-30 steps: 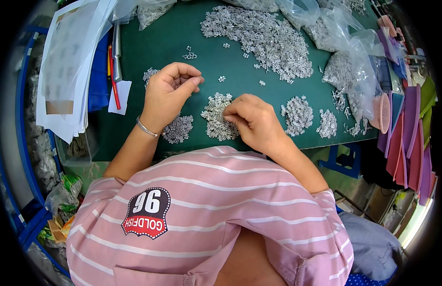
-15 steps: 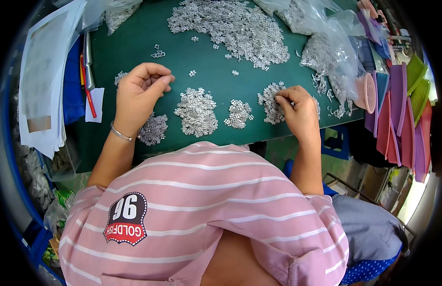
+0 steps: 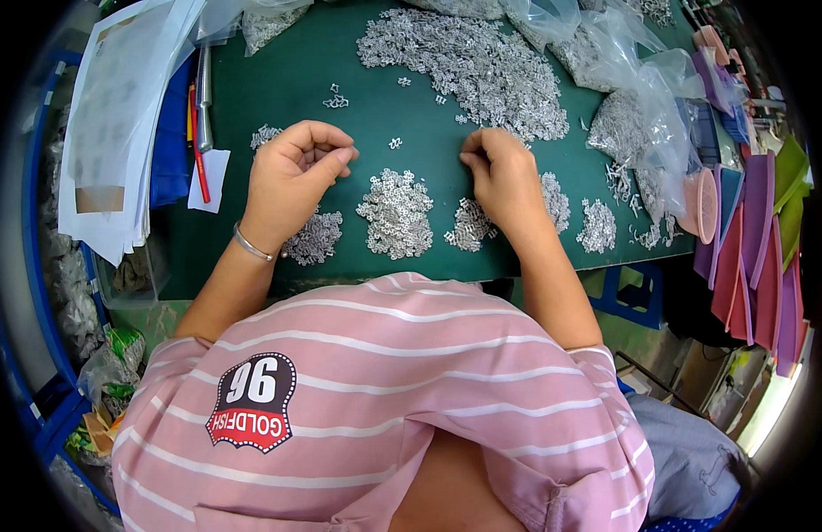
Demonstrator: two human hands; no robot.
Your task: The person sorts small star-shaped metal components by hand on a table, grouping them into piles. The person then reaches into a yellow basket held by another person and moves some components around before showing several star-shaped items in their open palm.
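Small silvery metal pieces lie in heaps on a green tabletop [image 3: 251, 89]. My left hand [image 3: 296, 182] hovers at the left with curled fingers, thumb close to the forefinger; anything held there is hidden. Below its wrist is a greyish heap [image 3: 313, 238]. At centre right, my right hand [image 3: 506, 177] has thumb and forefinger pinched at the table, their tips hiding whatever they grip. A small heap [image 3: 470, 226] lies beside its wrist, and a larger heap [image 3: 396, 215] sits between both hands. One loose metal piece [image 3: 395, 143] rests between the hands.
A big spread of metal pieces [image 3: 482, 71] covers the far table. Filled plastic bags [image 3: 619, 124] stand far right, beside pink and purple bins [image 3: 756, 230]. Two more heaps [image 3: 597, 226] lie near the right front edge. Papers [image 3: 118, 124] and a red pen [image 3: 202, 177] are left.
My right hand has left the right-hand heap and moved leftward and away from me, over the spot where a loose piece lay. My left hand keeps its curled pose. The view has shifted slightly.
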